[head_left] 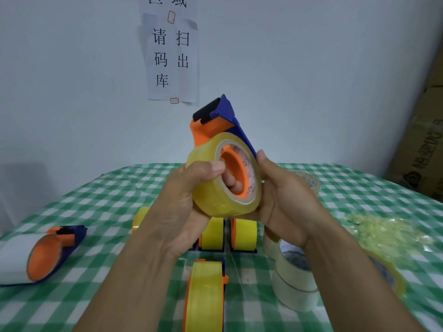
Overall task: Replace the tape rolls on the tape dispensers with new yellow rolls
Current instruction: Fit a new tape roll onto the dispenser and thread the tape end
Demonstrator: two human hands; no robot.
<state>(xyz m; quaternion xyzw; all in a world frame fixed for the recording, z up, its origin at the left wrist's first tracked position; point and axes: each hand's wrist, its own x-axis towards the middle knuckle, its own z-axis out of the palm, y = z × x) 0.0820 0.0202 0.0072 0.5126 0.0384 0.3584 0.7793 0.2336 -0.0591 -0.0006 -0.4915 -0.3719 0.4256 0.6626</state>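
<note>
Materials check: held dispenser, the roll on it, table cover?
Tape dispenser: moulded plastic by the look, matte blue frame and orange hub, uniform colour. Tape roll: clear yellowish glossy film on a pale core, likely cardboard. Tablecloth: green-white check, slight sheen and creases; vinyl or coated fabric, cannot tell.

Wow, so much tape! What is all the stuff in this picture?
held dispenser: one, blue and orange, lifted mid-picture
yellow roll: one, see-through yellow, on the held dispenser's orange hub
loaded dispensers: at least three, yellow rolls, on the table below the hands
left dispenser: one, blue and orange, whitish roll, lying at left
pale rolls: several, whitish, stacked at right
crumpled heap: one, pale yellow, far right
tablecloth: one, green-and-white checks
paper sign: one, white, on the wall
cardboard boxes: brown, right edge
left hand: one, grips the yellow roll
right hand: one, holds the held dispenser
</note>
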